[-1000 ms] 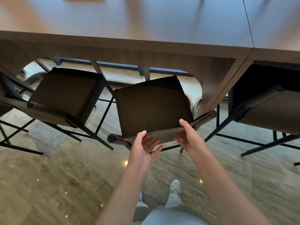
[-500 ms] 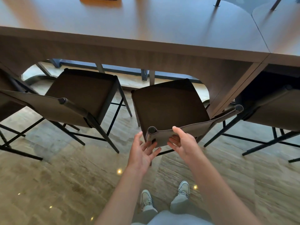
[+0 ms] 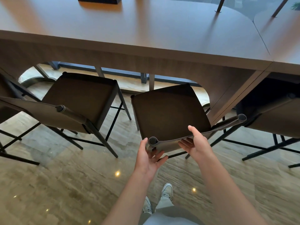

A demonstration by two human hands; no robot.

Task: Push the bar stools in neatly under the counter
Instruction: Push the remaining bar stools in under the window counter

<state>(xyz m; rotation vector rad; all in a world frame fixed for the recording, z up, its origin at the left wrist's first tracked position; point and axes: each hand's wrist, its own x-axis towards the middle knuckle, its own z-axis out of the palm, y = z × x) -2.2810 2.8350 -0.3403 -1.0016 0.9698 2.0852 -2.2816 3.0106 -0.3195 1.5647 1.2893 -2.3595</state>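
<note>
The middle bar stool point(image 3: 168, 114) has a dark brown seat and a grey sling backrest point(image 3: 168, 144). It stands at an angle, its seat front under the edge of the wooden counter point(image 3: 146, 38). My left hand point(image 3: 149, 158) lies at the backrest's left end, thumb up beside the round post cap, straight fingers against the near side. My right hand point(image 3: 197, 143) pinches the backrest near its middle, thumb over the top edge and fingers below.
A second stool point(image 3: 78, 95) stands to the left and a third stool point(image 3: 276, 117) to the right, under the adjoining counter section. The counter's support panel point(image 3: 227, 98) stands just right of the middle stool. A dark box point(image 3: 99, 0) sits on the counter. Below are my shoes point(image 3: 167, 190) on polished stone floor.
The middle stool has shifted right and turned. Its backrest's left end, which reached out past my left hand, is now right at that hand. Both hands stay on the backrest.
</note>
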